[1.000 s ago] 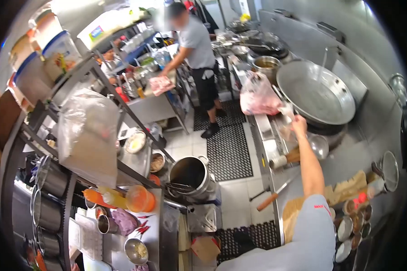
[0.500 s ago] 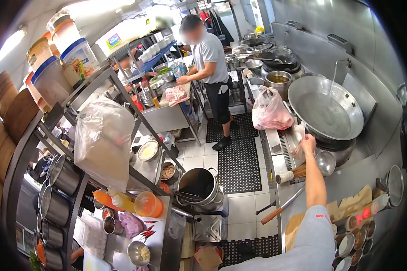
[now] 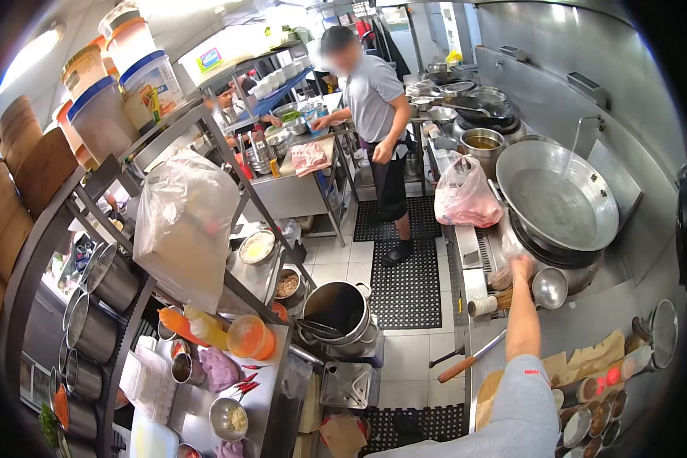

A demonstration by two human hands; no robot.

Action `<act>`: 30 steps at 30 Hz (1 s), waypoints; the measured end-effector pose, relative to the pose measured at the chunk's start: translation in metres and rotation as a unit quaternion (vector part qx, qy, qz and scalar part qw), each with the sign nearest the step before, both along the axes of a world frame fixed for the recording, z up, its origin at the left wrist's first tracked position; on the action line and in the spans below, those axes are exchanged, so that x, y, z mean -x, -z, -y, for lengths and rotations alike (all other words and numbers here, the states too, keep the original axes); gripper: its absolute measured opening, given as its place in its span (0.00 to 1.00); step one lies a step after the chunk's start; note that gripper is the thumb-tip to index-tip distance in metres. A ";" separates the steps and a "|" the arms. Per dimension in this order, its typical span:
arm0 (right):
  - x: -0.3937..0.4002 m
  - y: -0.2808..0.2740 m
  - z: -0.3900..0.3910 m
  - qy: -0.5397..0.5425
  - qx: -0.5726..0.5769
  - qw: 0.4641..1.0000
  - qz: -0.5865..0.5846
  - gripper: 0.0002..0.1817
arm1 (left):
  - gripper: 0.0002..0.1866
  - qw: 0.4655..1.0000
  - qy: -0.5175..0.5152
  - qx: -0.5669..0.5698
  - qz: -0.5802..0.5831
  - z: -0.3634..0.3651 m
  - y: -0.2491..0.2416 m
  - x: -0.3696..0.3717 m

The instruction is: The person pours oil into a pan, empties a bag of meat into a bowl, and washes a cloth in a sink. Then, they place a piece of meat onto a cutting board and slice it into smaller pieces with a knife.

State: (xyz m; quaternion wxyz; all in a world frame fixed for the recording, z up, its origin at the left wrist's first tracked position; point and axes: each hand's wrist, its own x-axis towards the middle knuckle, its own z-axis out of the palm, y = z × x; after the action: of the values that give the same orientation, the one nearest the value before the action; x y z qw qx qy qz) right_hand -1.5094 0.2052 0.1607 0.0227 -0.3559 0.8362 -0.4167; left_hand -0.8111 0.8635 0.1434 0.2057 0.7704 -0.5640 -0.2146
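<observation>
My right hand (image 3: 521, 268) reaches forward over the steel stove counter, its fingers closed on a small clear plastic bag (image 3: 502, 269). What the bag holds is hard to make out. Just behind it sits a larger tied plastic bag (image 3: 466, 200) with pinkish contents. A bamboo wok brush (image 3: 484, 307) lies close to my wrist, and a steel ladle (image 3: 549, 288) is on the other side. The big wok (image 3: 546, 200) with water stands beyond my hand to the right. My left hand is out of sight.
A co-worker (image 3: 374, 107) stands at the prep table with raw meat (image 3: 310, 158). A large stockpot (image 3: 334, 314) is by the left shelf. A wooden-handled tool (image 3: 466, 360) juts over the counter edge. Seasoning containers (image 3: 595, 416) stand at lower right.
The view has shifted slightly. My right hand, gripping the small bag, is lower and nearer to me. The co-worker has drawn one hand back from the meat and stands more upright.
</observation>
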 end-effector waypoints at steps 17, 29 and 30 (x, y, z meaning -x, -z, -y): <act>-0.416 -0.093 -0.327 -0.449 0.124 0.778 0.421 0.17 | 0.15 0.720 -0.595 -0.079 -0.349 -0.292 0.031 0.209; -0.596 -0.141 -0.768 -0.931 -0.219 0.241 0.166 0.17 | 0.14 0.526 -0.709 -0.124 -0.452 -0.516 0.113 0.287; -0.613 -0.146 -0.790 -0.961 -0.180 0.193 0.086 0.18 | 0.14 0.519 -0.713 -0.123 -0.456 -0.535 0.124 0.289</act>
State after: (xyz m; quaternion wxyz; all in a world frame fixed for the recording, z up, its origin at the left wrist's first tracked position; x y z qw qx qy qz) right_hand -0.8967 0.9948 0.3068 0.5403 -0.8324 -0.1074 0.0608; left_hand -1.1002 1.3990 0.0192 0.4222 0.7292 0.3765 -0.3851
